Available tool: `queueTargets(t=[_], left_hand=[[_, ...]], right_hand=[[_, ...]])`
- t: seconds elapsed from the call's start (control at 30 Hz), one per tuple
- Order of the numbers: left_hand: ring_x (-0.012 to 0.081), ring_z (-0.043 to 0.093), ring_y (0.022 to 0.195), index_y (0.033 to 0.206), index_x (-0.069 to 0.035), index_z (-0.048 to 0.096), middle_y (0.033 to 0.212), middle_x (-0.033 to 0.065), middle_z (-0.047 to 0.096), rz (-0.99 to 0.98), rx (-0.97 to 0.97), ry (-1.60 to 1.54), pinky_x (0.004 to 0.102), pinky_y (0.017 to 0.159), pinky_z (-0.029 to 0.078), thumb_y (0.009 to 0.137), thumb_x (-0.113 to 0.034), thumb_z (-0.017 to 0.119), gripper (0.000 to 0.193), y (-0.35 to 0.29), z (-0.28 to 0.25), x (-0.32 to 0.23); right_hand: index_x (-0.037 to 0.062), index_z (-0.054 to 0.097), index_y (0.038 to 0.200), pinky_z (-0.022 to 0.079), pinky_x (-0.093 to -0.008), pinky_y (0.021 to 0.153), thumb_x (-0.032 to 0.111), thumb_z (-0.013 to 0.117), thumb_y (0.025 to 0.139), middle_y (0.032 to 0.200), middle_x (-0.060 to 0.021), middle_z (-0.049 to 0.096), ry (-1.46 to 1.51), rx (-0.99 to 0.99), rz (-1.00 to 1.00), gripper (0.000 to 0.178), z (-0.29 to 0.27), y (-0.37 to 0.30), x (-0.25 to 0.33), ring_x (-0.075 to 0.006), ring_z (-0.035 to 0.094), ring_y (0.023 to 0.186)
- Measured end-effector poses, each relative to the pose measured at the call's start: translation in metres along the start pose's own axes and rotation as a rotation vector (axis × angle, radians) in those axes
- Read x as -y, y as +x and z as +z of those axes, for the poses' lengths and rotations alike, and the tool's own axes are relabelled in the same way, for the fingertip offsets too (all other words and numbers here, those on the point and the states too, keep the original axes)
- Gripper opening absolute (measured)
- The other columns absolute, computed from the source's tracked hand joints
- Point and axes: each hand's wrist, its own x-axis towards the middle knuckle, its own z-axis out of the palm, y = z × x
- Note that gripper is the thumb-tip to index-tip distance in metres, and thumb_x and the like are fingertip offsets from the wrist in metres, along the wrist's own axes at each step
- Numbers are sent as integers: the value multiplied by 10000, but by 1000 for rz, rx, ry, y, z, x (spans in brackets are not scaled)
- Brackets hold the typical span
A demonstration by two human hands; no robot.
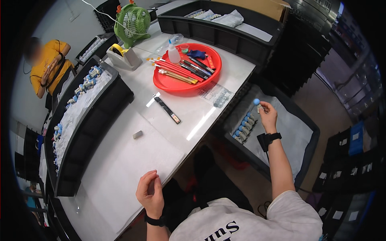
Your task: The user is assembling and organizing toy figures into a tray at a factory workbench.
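My right hand pinches a small figurine with a round blue head and pale body, above a dark bin on the right. Below it, inside that bin, several similar blue-headed figurines lie in a row on white lining. Over the near edge of the table is my left hand. Its fingers curl loosely, with a gap to the thumb, and nothing shows in them. White paper sheets lie beside it, and a small grey block sits on them.
A red tray holds brushes, pens and a squeeze bottle. Near it are a black-handled tool, a tape dispenser and a green fan. More bins stand left and behind. A person in yellow is at far left.
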Motion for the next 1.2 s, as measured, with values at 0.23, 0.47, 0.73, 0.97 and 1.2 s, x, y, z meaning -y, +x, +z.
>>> queueTargets(t=[0.23, 0.47, 0.73, 0.97, 1.2], left_hand=[[141, 574, 782, 875, 22, 583, 927, 113, 595, -5, 5, 65, 217, 652, 469, 741, 91, 550, 154, 0, -4, -1], [161, 588, 764, 860, 18, 589, 910, 121, 601, -4, 11, 79, 232, 672, 479, 715, 83, 561, 161, 2, 3, 1], [222, 611, 762, 837, -3, 602, 865, 121, 618, 107, 6, 151, 274, 691, 483, 693, 32, 580, 149, 8, -6, 2], [222, 598, 786, 875, 0, 583, 888, 111, 601, 95, 40, -18, 269, 691, 484, 728, 6, 566, 148, -4, -10, 3], [126, 574, 737, 899, 6, 579, 904, 75, 591, 80, 94, -27, 212, 640, 472, 759, 28, 532, 149, -8, -14, 11]], right_hand=[[32, 616, 933, 468, -346, 751, -6, 574, 726, 897, -134, 632, -460, 42, 106, 215, 5, 20, -90, -268, 602, 847], [29, 617, 916, 457, -380, 773, -20, 567, 714, 902, -157, 624, -517, 32, 119, 213, 19, 15, -105, -324, 581, 884], [9, 628, 922, 452, -365, 800, 27, 523, 709, 919, -189, 618, -588, 116, 30, 239, 20, 25, -146, -320, 590, 895], [-40, 510, 1116, 368, -395, 911, 34, 562, 716, 1111, -223, 535, -605, 194, -82, 411, 4, 41, -143, -373, 494, 1043], [-2, 507, 1120, 427, -295, 829, -1, 531, 790, 1017, -119, 583, -46, 151, -150, 331, 20, 13, -18, -198, 556, 939]])
